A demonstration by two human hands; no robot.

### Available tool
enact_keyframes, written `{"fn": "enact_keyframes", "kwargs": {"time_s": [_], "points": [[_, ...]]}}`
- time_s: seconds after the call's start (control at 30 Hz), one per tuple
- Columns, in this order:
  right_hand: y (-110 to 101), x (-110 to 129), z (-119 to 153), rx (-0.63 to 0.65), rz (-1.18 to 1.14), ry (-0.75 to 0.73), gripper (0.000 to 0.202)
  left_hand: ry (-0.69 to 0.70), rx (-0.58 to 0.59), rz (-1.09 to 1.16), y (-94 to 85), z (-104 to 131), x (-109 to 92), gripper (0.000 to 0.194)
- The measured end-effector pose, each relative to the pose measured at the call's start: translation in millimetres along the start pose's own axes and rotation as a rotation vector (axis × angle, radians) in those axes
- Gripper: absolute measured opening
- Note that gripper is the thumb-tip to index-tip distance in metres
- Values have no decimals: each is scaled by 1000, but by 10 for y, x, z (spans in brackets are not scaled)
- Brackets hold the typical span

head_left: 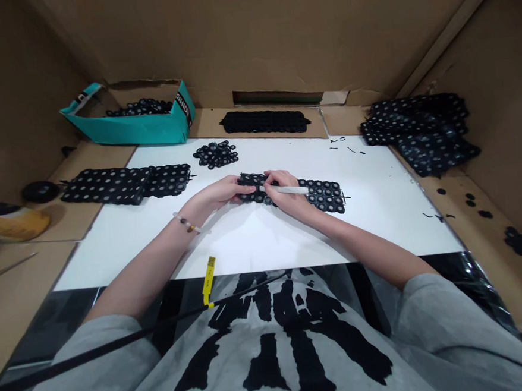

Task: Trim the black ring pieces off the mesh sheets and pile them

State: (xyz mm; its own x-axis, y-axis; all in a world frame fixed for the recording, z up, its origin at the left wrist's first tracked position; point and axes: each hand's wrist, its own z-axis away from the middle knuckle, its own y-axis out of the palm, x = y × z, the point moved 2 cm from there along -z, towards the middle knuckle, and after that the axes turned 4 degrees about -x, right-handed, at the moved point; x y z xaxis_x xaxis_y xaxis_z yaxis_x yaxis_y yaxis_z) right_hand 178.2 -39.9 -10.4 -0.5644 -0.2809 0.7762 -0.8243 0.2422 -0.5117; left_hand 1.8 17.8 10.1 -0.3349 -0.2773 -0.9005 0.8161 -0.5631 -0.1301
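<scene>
At frame centre, the left hand (225,190) pinches a flat, black, disc-studded sheet (328,197); the right hand (287,201) grips a slender white tool (295,189). Upper left: angular turquoise box (135,128).

Yellow container (16,221) on cardboard (67,224), pointed tool (10,268) nearby.

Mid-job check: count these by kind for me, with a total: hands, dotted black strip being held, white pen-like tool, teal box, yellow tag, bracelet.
Left hand and right hand: 2
Held black strip: 1
White pen-like tool: 1
Teal box: 1
Yellow tag: 1
Bracelet: 1
Total: 7
</scene>
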Motion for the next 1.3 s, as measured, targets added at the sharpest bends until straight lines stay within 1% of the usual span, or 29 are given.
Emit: {"fn": "enact_keyframes", "kwargs": {"time_s": [0.07,0.17,0.27,0.33,0.43,0.53,0.6,0.7,0.8,0.87,0.97,1.1,1.3], "points": [[-9,-65,-56,62,-81,48,10,10,-2,-29,-8,17,-15,17],[-77,-159,-147,159,-246,137,11,64,-8,-84,-20,60,-55,18],[-155,-193,-205,245,-342,162,14,102,12,-138,-18,92,-81,23],[-184,-184,-216,273,-357,164,15,119,-15,-167,-11,93,-81,26],[-194,-144,-204,228,-365,165,15,149,-87,-173,12,75,-57,33],[-181,-94,-182,187,-368,156,15,174,-88,-179,42,54,-16,43],[-175,-71,-175,191,-362,151,16,207,-87,-206,51,46,5,43],[-195,-69,-185,191,-372,144,13,237,-79,-177,56,40,21,39],[-236,-98,-208,164,-388,151,11,210,-89,-123,56,32,22,34],[-252,-118,-216,148,-375,149,11,186,-106,-147,52,25,18,31],[-238,-131,-203,153,-336,141,10,163,-125,-188,49,17,14,28],[-194,-95,-149,151,-290,127,12,161,-142,-165,59,27,7,21],[-193,11,-77,111,-205,56,13,116,-89,-90,56,42,-5,14]]}}
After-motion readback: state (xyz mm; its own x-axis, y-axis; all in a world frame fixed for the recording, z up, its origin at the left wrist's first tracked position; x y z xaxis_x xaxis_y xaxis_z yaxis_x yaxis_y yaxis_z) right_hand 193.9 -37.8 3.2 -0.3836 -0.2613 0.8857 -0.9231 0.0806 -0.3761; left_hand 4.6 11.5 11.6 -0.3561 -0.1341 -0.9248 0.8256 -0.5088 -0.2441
